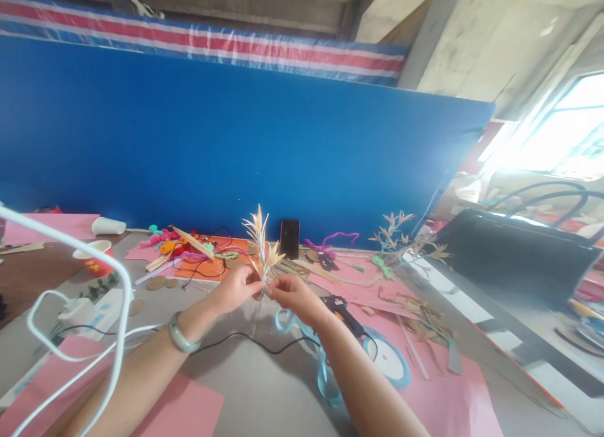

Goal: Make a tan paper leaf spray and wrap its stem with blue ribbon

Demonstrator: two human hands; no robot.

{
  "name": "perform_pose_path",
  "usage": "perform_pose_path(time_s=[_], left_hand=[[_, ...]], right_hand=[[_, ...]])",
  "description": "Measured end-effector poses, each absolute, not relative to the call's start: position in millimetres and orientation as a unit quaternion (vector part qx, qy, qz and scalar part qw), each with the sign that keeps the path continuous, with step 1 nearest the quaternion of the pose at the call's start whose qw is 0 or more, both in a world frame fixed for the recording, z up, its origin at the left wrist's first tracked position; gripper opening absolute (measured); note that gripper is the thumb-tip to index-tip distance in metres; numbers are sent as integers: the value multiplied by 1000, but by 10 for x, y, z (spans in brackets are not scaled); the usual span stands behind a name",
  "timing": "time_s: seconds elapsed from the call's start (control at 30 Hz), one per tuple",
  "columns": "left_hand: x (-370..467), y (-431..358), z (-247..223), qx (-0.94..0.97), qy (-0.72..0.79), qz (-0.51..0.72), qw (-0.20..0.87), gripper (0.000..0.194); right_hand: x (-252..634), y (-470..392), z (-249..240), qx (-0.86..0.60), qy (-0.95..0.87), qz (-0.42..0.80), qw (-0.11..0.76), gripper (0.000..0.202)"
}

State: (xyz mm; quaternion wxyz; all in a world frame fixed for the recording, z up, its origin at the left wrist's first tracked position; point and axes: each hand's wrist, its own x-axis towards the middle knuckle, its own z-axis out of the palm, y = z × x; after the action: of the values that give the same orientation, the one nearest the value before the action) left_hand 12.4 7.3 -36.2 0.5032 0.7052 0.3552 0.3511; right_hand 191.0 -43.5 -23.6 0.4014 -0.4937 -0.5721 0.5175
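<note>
Upright in front of me stands a stem with pale tan, pointed leaves (260, 238) and light blue wrapping along it. My left hand (240, 287) pinches the lower stem from the left. From the right, my right hand (291, 293) is closed at the stem's base, fingertips together; the exact piece between them is hidden. Light blue ribbon (285, 320) hangs and curls below my right hand. Its blue-and-white roll (389, 358) lies on pink paper to the right. Beside my right forearm is a black glue gun (344, 314), partly covered.
A dark phone (289, 238) leans against the blue panel (236, 135). Pipe cleaners and pompoms (177, 243) lie at back left near a red paper cup (97, 261). A white cable (123, 311) crosses the left foreground. Another leafy stem (394, 232) is at back right, near a black bag (509, 254).
</note>
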Motion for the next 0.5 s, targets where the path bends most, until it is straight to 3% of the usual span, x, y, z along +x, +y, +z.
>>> perform_pose_path(time_s=[0.2,0.5], left_hand=[[106,107,-466,714,342,328,515,15],[169,58,-395,701,376,395,459,11]], right_hand=[[1825,-425,-258,-541,-608,448,371,19],[1630,-491,-358,-569,-619,249,480,12]])
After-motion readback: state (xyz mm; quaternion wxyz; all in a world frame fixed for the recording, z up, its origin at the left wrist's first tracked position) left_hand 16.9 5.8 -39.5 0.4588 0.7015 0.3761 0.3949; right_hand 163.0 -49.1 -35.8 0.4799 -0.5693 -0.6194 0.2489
